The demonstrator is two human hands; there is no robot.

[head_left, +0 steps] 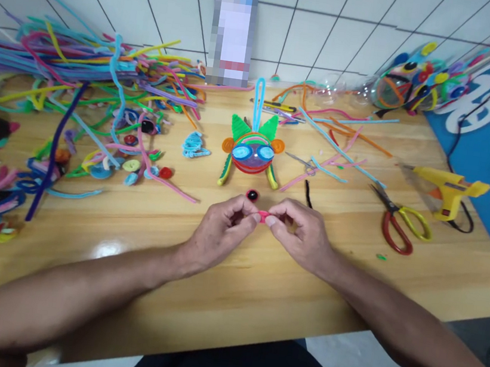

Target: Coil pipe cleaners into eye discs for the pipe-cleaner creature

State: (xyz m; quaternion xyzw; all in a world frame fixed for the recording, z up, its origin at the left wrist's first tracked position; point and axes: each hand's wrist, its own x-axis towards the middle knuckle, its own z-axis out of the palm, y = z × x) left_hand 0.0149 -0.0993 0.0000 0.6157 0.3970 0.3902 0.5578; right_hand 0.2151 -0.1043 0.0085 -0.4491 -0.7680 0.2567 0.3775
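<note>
Between my left hand [224, 229] and my right hand [304, 233] is a small red-pink piece of pipe cleaner [263, 216], pinched from both sides by thumbs and fingers. Most of it is hidden by the fingertips. Just beyond them lies a small round black piece with a red rim [252, 195]. Farther back sits a mask-like figure [253, 153] made of coiled pipe cleaners, with green pointed ears, pale blue eyes and a light blue loop on top. A short black pipe cleaner [308, 193] lies past my right hand.
Scissors [397, 221] and a yellow glue gun [445, 189] lie at the right. A big heap of pipe cleaners [76, 59] and several coiled pieces cover the left. A phone [232, 37] leans on the tiled wall; a decorated clear bottle [420, 86] lies at back right.
</note>
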